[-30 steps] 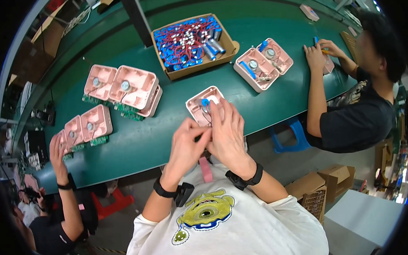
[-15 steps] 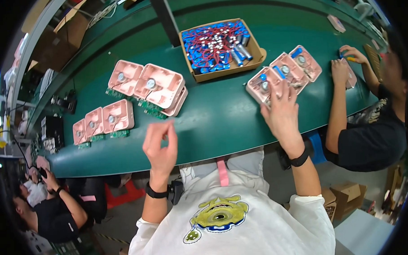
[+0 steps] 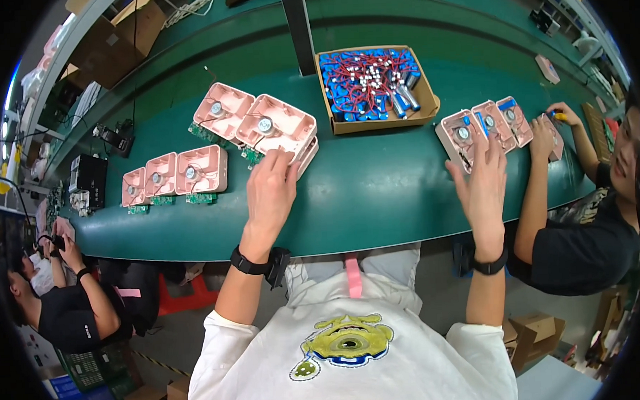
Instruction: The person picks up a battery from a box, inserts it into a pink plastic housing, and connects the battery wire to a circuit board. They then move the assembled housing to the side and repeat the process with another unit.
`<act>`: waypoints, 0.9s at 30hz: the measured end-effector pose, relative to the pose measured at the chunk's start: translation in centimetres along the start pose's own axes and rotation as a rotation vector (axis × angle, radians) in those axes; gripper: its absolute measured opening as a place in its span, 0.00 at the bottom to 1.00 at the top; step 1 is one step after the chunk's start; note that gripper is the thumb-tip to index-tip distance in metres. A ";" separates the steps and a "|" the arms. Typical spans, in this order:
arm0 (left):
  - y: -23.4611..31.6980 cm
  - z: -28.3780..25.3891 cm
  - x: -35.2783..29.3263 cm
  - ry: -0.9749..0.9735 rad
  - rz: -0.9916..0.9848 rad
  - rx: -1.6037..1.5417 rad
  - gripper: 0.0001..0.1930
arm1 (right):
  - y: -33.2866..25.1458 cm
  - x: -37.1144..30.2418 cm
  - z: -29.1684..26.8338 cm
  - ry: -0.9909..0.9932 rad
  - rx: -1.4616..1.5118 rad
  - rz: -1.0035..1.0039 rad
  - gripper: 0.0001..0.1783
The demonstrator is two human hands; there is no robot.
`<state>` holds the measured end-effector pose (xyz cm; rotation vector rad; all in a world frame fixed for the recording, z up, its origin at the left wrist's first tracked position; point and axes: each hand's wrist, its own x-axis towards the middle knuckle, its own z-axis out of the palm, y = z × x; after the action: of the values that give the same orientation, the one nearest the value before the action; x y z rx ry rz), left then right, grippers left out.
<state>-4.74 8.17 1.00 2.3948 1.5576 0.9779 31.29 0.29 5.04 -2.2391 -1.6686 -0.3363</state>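
While left hand (image 3: 269, 190) curls, right hand (image 3: 483, 184) spreads, both at pink housings (image 3: 291, 127), grip unclear

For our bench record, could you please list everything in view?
Table: one, green, middle
Left housings: three, pink, table's left
Stacked housings: at least three, pink, left of centre
Right housings: three, pink, table's right
Further pieces: at least two, pink, far right
Cardboard box: one, brown, table's far side
Wired cylinders: many, blue, inside box
Circuit boards: several, green, beside left housings
Co-workers: at least two, black shirts, both sides
Background clutter: uncountable, mixed, edges
Left hand: one, bare, at stacked housings
Right hand: one, bare, over right housings
Shirt: one, white, torso
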 end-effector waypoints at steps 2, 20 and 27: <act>0.3 0.0 0.0 0.042 0.055 -0.030 0.10 | -1.1 -1.1 -0.9 0.013 0.123 -0.120 0.35; 7.6 1.8 -5.4 -0.454 0.542 -0.411 0.14 | -8.0 -3.8 2.1 0.027 0.467 -0.267 0.10; 6.2 3.7 -4.8 -0.506 0.576 -0.459 0.14 | -5.9 -4.2 3.9 -0.112 0.794 -0.114 0.07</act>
<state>0.92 2.09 -1.34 2.4916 0.4239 0.6180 24.42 -0.28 0.57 -1.5887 -1.5978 0.3794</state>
